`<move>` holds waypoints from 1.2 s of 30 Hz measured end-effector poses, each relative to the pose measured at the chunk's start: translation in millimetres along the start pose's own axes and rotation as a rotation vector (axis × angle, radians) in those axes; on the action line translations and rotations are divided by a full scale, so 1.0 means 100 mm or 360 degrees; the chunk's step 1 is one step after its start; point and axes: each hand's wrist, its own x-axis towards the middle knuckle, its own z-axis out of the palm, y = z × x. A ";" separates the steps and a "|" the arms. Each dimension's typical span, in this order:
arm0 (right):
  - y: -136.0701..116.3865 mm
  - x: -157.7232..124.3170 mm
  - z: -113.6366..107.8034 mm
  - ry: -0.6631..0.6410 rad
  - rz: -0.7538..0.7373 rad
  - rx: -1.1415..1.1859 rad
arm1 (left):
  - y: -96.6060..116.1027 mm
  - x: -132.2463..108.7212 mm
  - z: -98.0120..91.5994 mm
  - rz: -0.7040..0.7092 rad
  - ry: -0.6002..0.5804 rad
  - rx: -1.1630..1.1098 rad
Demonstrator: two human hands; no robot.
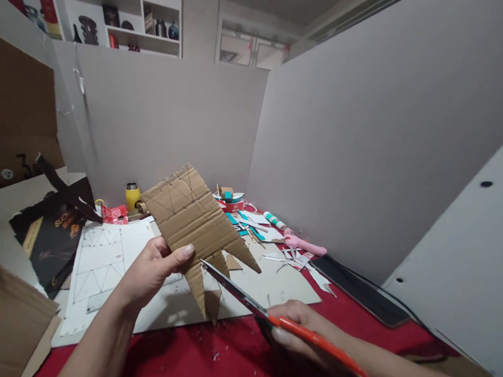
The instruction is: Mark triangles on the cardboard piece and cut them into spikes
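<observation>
Several things crowd the white board (280,290) on the red cloth (203,364): beyond its far left part, a yellow bottle (133,198) and a crinkled red wrapper (114,215); at its left, a black package (59,236); along its right edge, a green-and-white striped roll (274,220), a pink tool (305,243) and a litter of paper scraps (291,260), with a flat black slab (362,290) farther right. Grey partitions (164,114) rise behind it. On the board's left half lies a sheet of paper (99,256) ruled with zigzags, partly covered by the left arm

Above the board's middle, from where I stand, a tilted cardboard piece (188,210) blocks some of the white. It is brown and corrugated, ridged and creased, with long pointed teeth toward the person and triangles drawn near its far end. The left hand (151,270) is clamped on its edge, thumb pressed across the face. By the board's near edge, the right hand (299,326) is wrapped round the scissors (242,295), smooth orange at the handle; a slim metal blade points to a tooth's base, and I cannot tell whether the blades are apart
</observation>
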 end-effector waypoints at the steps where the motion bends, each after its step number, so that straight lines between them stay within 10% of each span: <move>1: 0.01 0.01 -0.01 -0.0032 0.0021 0.0008 | 0.00 0.00 -0.01 -0.0002 -0.0007 0.0008; 36: -0.26 -0.24 -0.04 -0.0148 0.0164 -0.0283 | 0.10 -0.05 0.01 0.0028 -0.0286 0.0395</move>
